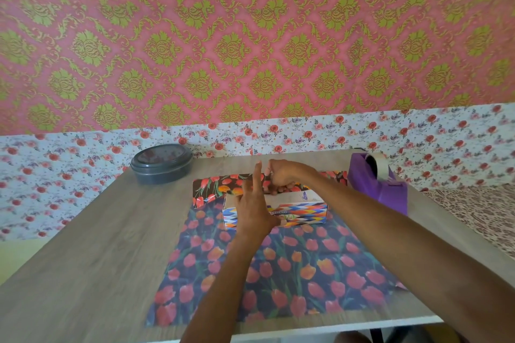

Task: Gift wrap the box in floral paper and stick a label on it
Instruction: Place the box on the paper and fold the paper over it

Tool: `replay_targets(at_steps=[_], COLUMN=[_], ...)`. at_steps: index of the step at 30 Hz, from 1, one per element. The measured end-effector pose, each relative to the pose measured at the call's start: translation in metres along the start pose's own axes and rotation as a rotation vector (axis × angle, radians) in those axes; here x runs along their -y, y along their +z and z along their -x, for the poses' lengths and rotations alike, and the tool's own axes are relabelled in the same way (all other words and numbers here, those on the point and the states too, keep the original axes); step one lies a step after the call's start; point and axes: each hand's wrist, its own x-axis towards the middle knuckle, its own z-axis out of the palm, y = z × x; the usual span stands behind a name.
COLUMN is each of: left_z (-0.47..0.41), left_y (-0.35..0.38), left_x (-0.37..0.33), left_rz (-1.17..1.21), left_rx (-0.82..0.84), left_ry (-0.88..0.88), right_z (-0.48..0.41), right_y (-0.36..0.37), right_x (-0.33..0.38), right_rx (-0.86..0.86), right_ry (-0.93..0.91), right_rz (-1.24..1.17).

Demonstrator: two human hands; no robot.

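Both forearms reach forward over the grey wood-grain table (83, 245). The left hand (255, 207) is spread open, fingers up, palm against the near side of the one zigzag-patterned cardboard box (302, 210). The right hand (280, 177) curls over the box's far top edge, fingers closed on the fold of the single dark tulip-print wrapping sheet (292, 273) beneath the box. Left of the hands sits one lidded round grey container (161, 163), contents unclear; right, one purple tape dispenser (381, 182).
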Motion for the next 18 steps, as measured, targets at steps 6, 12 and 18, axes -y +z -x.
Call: replay_targets(at_steps=[6,12,18], left_z=[0.0,-0.002,-0.002], left_y=[-0.001,-0.002,-0.006], left_x=[-0.001,0.0,0.003], left_rz=[-0.017,-0.041,-0.186], left_rx=[0.005,0.027,0.06], left_ry=[-0.011,-0.014,0.012], right_z=[-0.005,-0.002,0.012], right_y=[-0.006,-0.011,-0.022], right_x=[0.013,0.009,-0.02], right_rx=[0.027,-0.088,-0.146], right_ry=[0.083,0.137,0.222], right_rz=[0.232,0.395,0.365])
